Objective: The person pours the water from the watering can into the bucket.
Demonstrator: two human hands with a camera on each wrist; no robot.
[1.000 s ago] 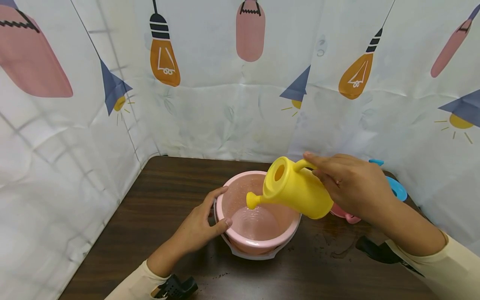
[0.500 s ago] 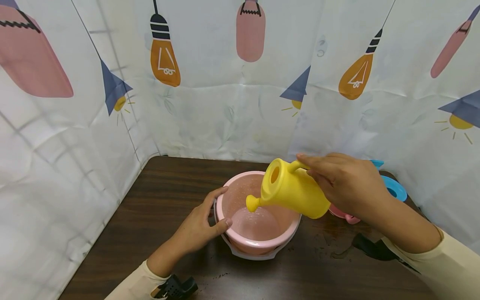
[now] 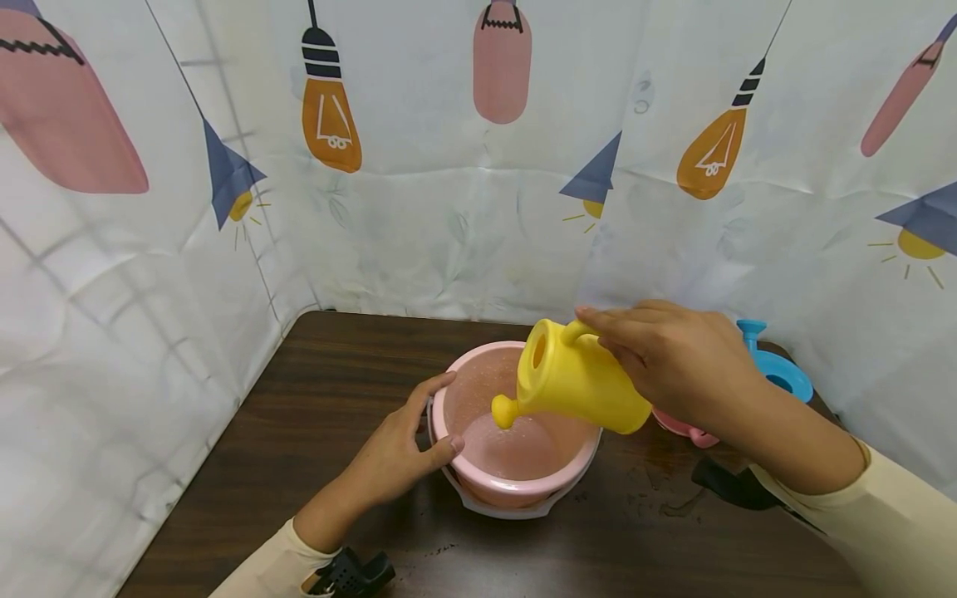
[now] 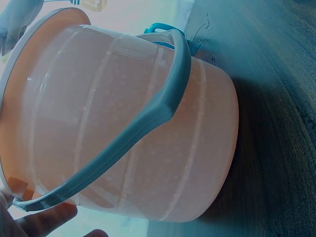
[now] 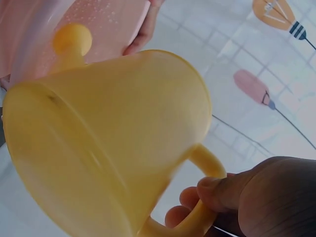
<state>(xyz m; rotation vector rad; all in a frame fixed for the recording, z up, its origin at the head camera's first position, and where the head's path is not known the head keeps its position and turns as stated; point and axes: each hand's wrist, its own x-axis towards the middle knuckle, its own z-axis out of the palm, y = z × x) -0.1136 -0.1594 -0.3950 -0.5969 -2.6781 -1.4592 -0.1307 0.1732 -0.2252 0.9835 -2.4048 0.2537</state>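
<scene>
My right hand grips the handle of the yellow watering can, fingers curled round the loop and thumb on top. The forearm reaches in from the lower right, wrist raised above the bench. The can is tilted forward to my left, spout pointing down into the mouth of the pink bucket, spout tip below rim level. In the right wrist view the fingers wrap the handle from beneath.

My left hand rests against the bucket's left side, fingers extended along the rim, thumb pressed on the near outer wall. The left forearm lies low over the bench.

The bucket stands upright on the bench, its pale handle folded down against the wall. A blue funnel and a pink object lie behind my right hand.
</scene>
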